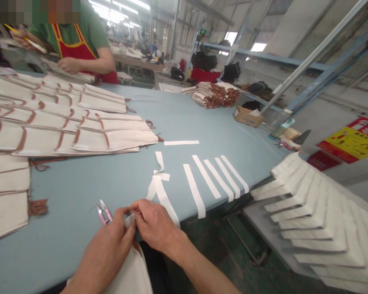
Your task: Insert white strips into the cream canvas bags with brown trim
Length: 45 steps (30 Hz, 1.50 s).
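Observation:
My left hand [106, 251] and my right hand [153, 224] meet at the near edge of the blue table [202, 122]. Both pinch the top of a cream fabric piece [131, 267] that hangs down toward me. Pink thread snips [103, 212] lie on the table just left of my left hand's fingers. White paper strips [216, 177] lie side by side on the table to the right, and a tangled white strip [159, 188] lies just beyond my right hand.
Stacks of cream bags with brown trim [64, 122] cover the table's left side. Another person in a red apron [76, 45] works at the far left. A bundle of bags [214, 94] and a cardboard box [247, 116] sit far right. Overlapped white bags [319, 220] lie on a lower surface at right.

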Motion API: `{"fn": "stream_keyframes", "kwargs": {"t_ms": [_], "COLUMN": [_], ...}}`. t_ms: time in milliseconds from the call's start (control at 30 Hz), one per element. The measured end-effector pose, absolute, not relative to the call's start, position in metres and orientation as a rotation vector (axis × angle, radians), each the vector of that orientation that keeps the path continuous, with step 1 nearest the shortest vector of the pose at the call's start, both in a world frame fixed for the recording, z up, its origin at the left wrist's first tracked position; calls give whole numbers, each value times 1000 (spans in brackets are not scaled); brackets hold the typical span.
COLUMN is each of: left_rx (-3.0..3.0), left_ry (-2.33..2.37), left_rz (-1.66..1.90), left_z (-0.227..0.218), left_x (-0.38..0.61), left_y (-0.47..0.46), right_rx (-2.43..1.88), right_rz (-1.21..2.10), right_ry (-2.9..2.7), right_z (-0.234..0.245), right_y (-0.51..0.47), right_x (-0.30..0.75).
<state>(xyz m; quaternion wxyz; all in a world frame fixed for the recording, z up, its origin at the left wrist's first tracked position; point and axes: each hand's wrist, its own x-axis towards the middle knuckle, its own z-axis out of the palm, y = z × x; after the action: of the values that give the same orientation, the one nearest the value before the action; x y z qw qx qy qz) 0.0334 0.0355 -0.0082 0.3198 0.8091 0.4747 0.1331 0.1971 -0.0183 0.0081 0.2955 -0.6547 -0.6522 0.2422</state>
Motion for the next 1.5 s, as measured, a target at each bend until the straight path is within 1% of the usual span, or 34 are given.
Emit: {"fn": "stream_keyframes", "kwargs": {"t_ms": [167,367,500,600,700,833,967,1100,1267,1433,1500], "left_rx": [2080,2050,2001,1959,1910,1833,1736,1595,1117,976,968], "left_ry": [1115,1128,1175,1215,1235,1242,1285,1293,1301,1271,1356], "left_rz": [247,277,315,344,367,403,450,407,397,417,458], "left_z": [5,12,11,12,16,18,10,7,15,23,28], "left_x": [35,33,34,34,33,27,17,6,-6,-28,-37], "left_y": [48,49,54,57,58,56,51,46,38,39,41], "right_rx": [-1748,-1773,-1790,-1957,-2141,-2224,-2277,-2371,-2454,-2495,-2500], "right_rz": [607,492,236,123,120,169,239,279,309,328,333], "right_ry": [-1668,-1668,-1657,-1479,-1300,-1274,-1333,-1338,-1340,-1359,-1359], "right_z": [1,0,-1,-2,-3,-1,2,5,11,15,15], "right_y": [-20,-26,-50,-64,-60,-34,-9,4,8,12,13], "right_x": [194,176,163,179,212,242,245,242,241,242,245]}}
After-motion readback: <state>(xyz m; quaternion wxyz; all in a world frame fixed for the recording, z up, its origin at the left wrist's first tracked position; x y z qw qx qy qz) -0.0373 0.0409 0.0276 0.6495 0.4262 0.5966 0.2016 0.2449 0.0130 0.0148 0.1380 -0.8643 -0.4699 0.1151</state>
